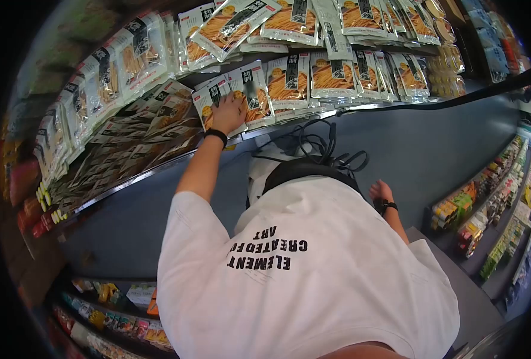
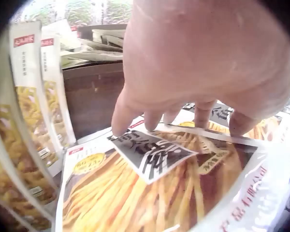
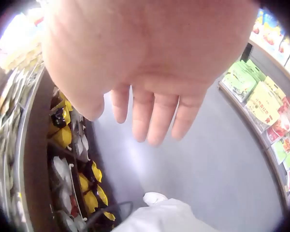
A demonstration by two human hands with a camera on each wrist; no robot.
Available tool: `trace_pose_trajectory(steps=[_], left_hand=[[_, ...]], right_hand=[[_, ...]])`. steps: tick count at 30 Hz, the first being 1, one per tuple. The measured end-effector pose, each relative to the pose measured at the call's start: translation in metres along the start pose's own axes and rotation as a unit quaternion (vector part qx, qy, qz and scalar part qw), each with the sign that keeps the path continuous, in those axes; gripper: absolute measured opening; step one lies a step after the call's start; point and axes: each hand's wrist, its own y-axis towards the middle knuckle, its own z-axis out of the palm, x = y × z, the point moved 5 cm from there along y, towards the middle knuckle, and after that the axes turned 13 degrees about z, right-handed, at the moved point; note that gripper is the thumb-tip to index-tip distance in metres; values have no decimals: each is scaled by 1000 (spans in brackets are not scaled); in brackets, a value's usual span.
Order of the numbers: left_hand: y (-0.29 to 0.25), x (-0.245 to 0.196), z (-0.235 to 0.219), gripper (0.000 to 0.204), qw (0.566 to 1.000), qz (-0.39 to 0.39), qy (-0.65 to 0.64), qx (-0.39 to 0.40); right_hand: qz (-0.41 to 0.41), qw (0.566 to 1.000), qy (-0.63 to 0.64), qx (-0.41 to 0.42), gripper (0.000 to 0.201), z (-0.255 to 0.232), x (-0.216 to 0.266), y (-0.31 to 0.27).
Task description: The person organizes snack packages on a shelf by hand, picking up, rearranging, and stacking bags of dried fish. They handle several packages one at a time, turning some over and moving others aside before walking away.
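Note:
My left hand (image 1: 228, 113) reaches onto the lower shelf and touches silver snack packets with its fingers spread. Under it lies a packet (image 1: 204, 102) printed with noodle-like strips and a black label; another packet (image 1: 253, 96) leans close to its right. In the left wrist view, the fingertips (image 2: 118, 126) rest along the upper edge of the front packet (image 2: 150, 193), over its dark label. My right hand (image 1: 382, 191) hangs at my side, away from the shelf. Its fingers (image 3: 157, 118) point down over the floor in the right wrist view, with nothing in them.
More packets (image 1: 288, 81) stand in rows along the lower shelf, with others (image 1: 301, 21) above. A tilted rack of packets (image 1: 137, 48) is at left. Grey floor (image 1: 445, 131) runs beside me. Stocked shelves (image 1: 498, 209) stand at right. Black cables (image 1: 319, 143) hang before me.

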Motion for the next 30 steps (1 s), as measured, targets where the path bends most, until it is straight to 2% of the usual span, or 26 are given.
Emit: trace_pose_trajectory(steps=[2,3,5,7,10,11,13,14,17,20,22,25,28,30], left_hand=[[10,0,2,32,998,36,31,40],[10,1,-2,32,998,34,27,41],[9,5,-3,29,991,47,63,107],[1,11,-1,28,989,63,92,101],[-6,13,-1,31,974,92,109,175],[-11,17,4,31,974,89,108,177],[-14,22,3,37,984,107,105,99],[-14,25,1,37,984,103,107,98],[-15,23,-6,39,979,125,115,109],[-12,16,-16,34,955,204,169,131],[-5,18,-13,34,949,203,181,160],[-3,19,-6,33,936,193,208,207],[-5,22,-2,34,932,178,224,224],[-6,23,4,34,934,169,221,226]], right_hand=[[-16,1000,-25,6,44,0,-3,-8],[-24,998,-57,14,51,10,-4,-14],[-32,995,-86,26,57,23,-9,-17],[-26,999,-37,25,42,32,-17,-14],[-9,998,-54,15,38,39,-30,-6],[-8,998,-57,15,38,41,-31,-7],[-31,991,-127,10,35,50,-24,-6],[-32,991,-130,13,35,54,-17,-4],[-67,989,-116,68,25,60,5,9],[-85,987,-96,100,20,68,6,12],[-70,990,-56,112,26,76,17,6],[-80,986,-90,115,37,85,26,-7],[-86,985,-134,70,36,88,28,-16],[-69,989,-109,69,31,94,24,-31]])
